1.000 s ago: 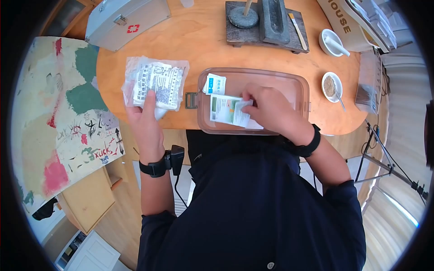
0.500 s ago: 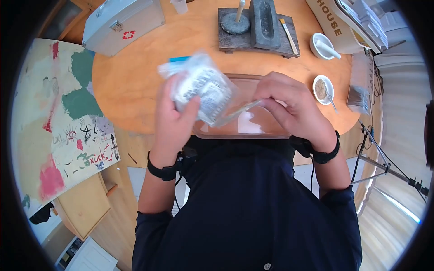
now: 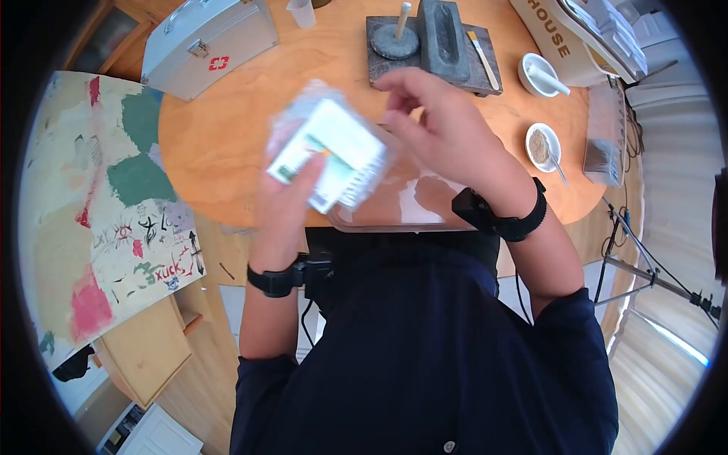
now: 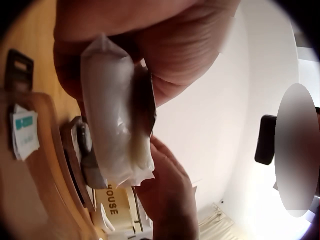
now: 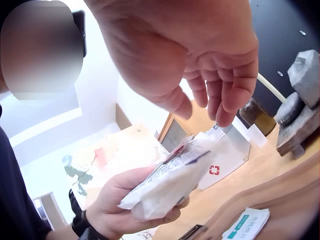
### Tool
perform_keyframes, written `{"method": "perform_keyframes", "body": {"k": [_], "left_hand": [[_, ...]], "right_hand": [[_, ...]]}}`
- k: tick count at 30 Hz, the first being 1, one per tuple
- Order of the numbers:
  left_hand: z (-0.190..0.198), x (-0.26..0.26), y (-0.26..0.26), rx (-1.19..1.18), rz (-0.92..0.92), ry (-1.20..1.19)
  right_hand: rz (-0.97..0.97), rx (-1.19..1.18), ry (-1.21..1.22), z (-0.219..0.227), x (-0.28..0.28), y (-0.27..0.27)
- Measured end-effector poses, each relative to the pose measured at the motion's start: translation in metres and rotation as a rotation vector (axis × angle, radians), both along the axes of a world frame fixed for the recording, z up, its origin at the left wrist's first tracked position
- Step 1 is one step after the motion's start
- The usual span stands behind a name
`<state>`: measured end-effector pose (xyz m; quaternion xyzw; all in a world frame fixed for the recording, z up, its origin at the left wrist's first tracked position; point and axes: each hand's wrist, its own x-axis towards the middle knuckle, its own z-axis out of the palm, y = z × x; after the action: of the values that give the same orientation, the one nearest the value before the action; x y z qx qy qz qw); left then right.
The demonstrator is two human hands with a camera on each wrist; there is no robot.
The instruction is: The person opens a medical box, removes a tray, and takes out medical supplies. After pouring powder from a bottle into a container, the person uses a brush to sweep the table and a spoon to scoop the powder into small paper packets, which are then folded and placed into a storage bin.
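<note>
My left hand (image 3: 284, 205) grips a stack of flat medical packets, thumb on top. Uppermost in the head view is a white and green packet (image 3: 331, 148), blurred by motion. Under it lies a clear-wrapped white packet (image 4: 107, 115) with dark print, its thick edge facing the left wrist camera. Apart from the stack, my right hand (image 3: 451, 125) hovers over the far side of the pinkish see-through tray (image 3: 402, 227), fingers loosely bent and holding nothing. Small white packets with teal print (image 5: 247, 225) lie in the tray; the left hand's stack hides them in the head view.
A silver first-aid case (image 3: 208, 49) stands at the back left, near a plastic cup (image 3: 302, 13). Behind the tray sits a dark board with a stone grinding trough (image 3: 444, 42) and brush (image 3: 483, 61). To the right are a mortar (image 3: 540, 76) and a bowl of powder (image 3: 542, 148).
The right hand lifted the white and green packet from the tray, laid it on the left hand's stack, let go and drew away. The left hand moved right, toward the tray.
</note>
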<state>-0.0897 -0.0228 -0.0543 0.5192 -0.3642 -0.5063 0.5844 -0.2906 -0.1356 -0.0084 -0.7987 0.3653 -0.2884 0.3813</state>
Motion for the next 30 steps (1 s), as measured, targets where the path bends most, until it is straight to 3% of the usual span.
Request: {"method": "perform_keyframes", "body": {"k": [1,3,5,7,9,11,19,22,24,25,27,28,30], "left_hand": [[0.0,0.011,0.003,-0.033,0.134,0.045],[-0.008,0.035,0.011,-0.054,0.207,0.074],[-0.024,0.049,0.024,-0.075,0.279,0.098],[-0.045,0.054,0.042,-0.006,0.372,0.35],[-0.043,0.046,0.053,-0.029,0.348,0.486],[-0.05,0.043,0.065,-0.078,0.326,0.671],[-0.06,0.04,0.074,-0.045,0.385,0.493],[-0.053,0.038,0.071,-0.074,0.444,0.433],[-0.051,0.037,0.069,-0.053,0.455,0.297],[-0.049,0.034,0.068,-0.056,0.455,0.297],[-0.043,0.028,0.063,-0.043,0.443,0.073],[-0.04,0.024,0.061,-0.046,0.445,0.069],[-0.035,0.016,0.055,-0.067,0.337,-0.086]], "right_hand": [[0.003,-0.002,0.003,-0.005,-0.001,-0.002],[-0.05,0.196,0.261,-0.026,-0.004,-0.003],[0.022,0.209,0.385,-0.043,0.005,0.005],[0.091,0.221,0.506,-0.062,0.018,0.015],[0.033,0.043,0.576,-0.078,0.031,0.024],[0.033,0.032,0.596,-0.079,0.04,0.026],[0.062,0.015,0.577,-0.077,0.043,0.029],[0.046,-0.097,0.49,-0.079,0.038,0.03],[0.068,0.164,0.589,-0.072,0.037,0.024],[0.068,0.161,0.589,-0.07,0.031,0.022],[0.11,0.531,0.231,-0.066,0.019,0.02],[0.112,0.529,0.228,-0.059,0.017,0.02],[0.169,0.975,-0.144,-0.036,0.013,0.02]]}}
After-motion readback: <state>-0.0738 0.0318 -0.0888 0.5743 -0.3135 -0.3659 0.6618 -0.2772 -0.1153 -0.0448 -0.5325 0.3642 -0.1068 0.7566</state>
